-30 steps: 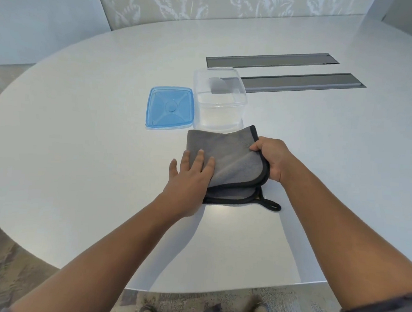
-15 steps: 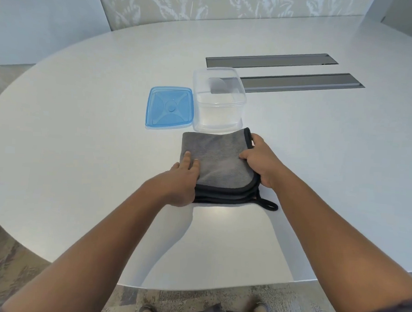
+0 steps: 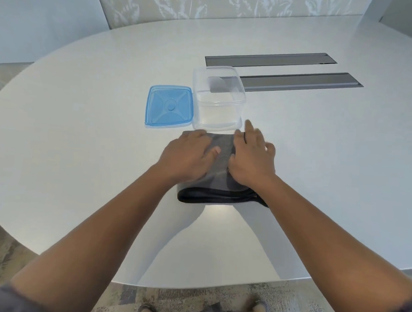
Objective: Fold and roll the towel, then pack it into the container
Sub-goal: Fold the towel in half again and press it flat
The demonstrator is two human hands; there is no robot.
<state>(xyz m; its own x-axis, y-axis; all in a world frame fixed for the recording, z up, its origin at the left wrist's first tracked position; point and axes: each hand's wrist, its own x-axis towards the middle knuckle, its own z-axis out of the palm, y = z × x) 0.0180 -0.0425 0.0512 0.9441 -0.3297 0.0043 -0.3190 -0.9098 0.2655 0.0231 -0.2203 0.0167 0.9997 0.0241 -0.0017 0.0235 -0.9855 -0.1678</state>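
A grey towel with a black hem lies folded into a small square on the white table, its stacked black edges facing me. My left hand rests flat on the towel's left half, fingers spread. My right hand lies flat on its right half, fingers stretched toward the container. Neither hand grips anything. The clear square container stands open just beyond the towel, touching or almost touching its far edge. Its blue lid lies flat to the left of the container.
The white oval table has two grey recessed strips behind and to the right of the container. The table's near edge runs just above my feet. A patterned wall stands beyond the far edge.
Both hands have slid from the towel's near corners onto its top and now press it flat. The towel's right flap has been laid down, making a tidy square.
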